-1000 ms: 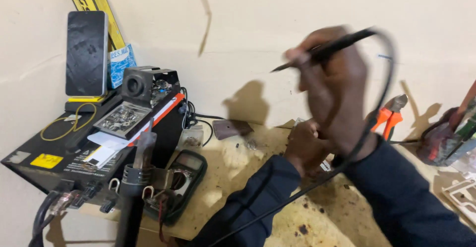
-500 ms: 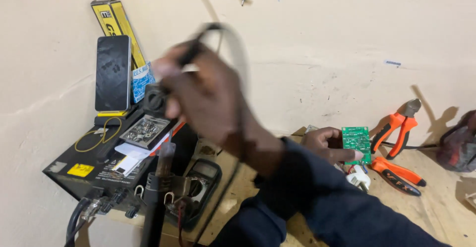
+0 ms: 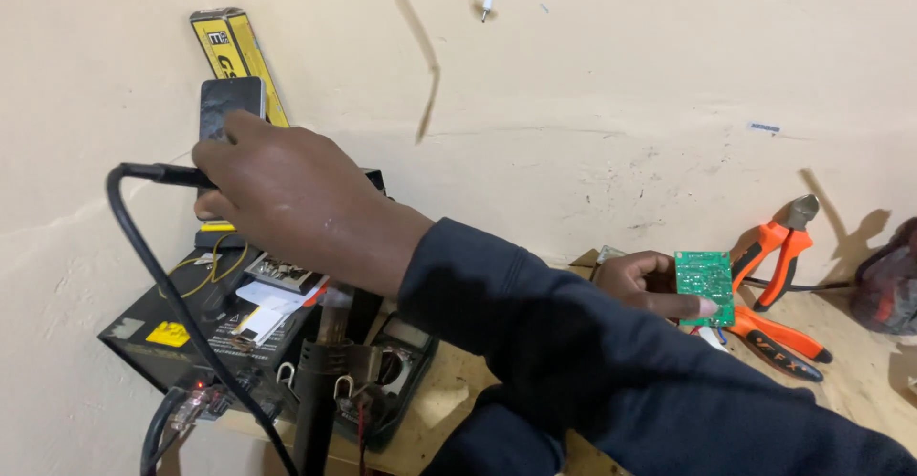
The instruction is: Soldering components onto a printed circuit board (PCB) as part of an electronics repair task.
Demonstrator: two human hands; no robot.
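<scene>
Green circuit board (image 3: 705, 285) pinched in the left hand (image 3: 642, 283), orange pliers (image 3: 778, 247) just beyond; right hand (image 3: 287, 199) clamps the black soldering-iron handle (image 3: 177, 175).

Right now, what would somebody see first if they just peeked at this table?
The right hand stretches across to the left, gripping a black corded tool above a black machine that sits against the wall. Further right, the left hand holds up a small green circuit board, with orange pliers lying just beyond it.
</scene>
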